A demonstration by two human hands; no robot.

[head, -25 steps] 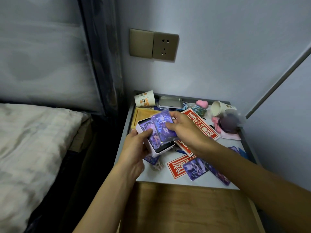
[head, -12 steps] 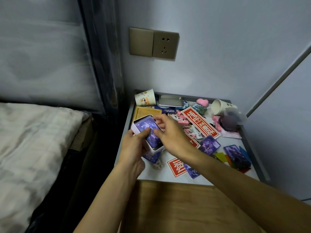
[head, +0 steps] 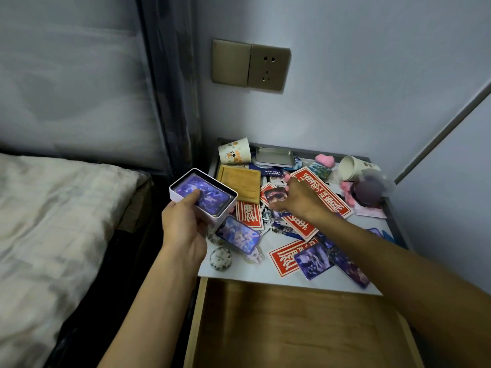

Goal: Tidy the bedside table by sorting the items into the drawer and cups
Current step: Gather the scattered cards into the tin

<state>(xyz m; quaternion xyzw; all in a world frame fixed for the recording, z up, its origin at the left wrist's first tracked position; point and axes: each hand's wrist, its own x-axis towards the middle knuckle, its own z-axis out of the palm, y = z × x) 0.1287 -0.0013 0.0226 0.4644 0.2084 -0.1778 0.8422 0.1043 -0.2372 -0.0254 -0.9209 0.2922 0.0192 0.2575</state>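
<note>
Head cam: L hand point(head: 183, 229) grips card box point(head: 228, 210), R hand point(head: 297, 200) grip unclear, over cluttered bedside table point(head: 252, 272).

Left hand point(head: 186, 225) curled round box point(head: 229, 209), thumb on top; right hand point(head: 297, 199) outstretched, palm down.

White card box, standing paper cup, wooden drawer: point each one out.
white card box point(head: 229, 211), head view, its right side wall.
standing paper cup point(head: 234, 153), head view, its printed side.
wooden drawer point(head: 292, 328), head view, its bare floor.

Pale wall point(head: 372, 75), brass socket plate point(head: 268, 67); bed point(head: 53, 221) at left, seemingly rumpled; dim light.
</note>
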